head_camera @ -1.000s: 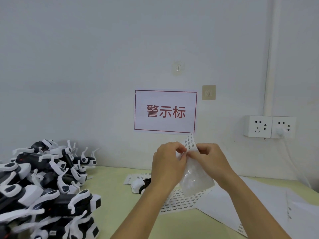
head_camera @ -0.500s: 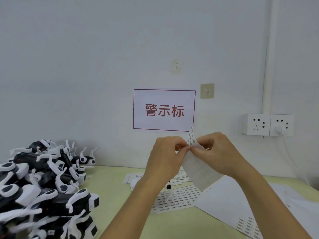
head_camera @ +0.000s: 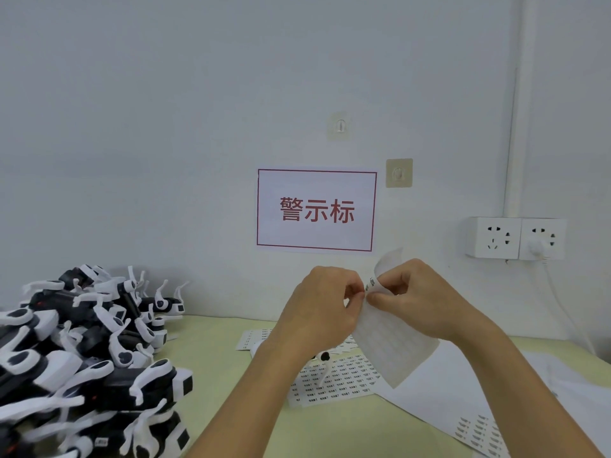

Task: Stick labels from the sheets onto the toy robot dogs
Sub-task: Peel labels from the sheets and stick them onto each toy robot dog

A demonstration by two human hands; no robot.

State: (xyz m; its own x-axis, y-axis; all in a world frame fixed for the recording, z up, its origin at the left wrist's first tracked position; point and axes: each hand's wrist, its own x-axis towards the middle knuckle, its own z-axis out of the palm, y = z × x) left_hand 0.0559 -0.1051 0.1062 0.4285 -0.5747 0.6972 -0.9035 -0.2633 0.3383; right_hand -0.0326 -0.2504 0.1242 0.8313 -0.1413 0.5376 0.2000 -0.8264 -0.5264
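Both hands have risen; left hand (head_camera: 322,302) and right hand (head_camera: 415,299) pinch the label sheet (head_camera: 393,352) — fingers closed tight, so the tiny label could tear or curl.

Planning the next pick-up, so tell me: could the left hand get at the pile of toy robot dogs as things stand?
Probably yes. The pile of toy robot dogs lies uncovered to that side, with bare table between. But the left hand is busy pinching at the label sheet that the right hand holds, so it must let go first.
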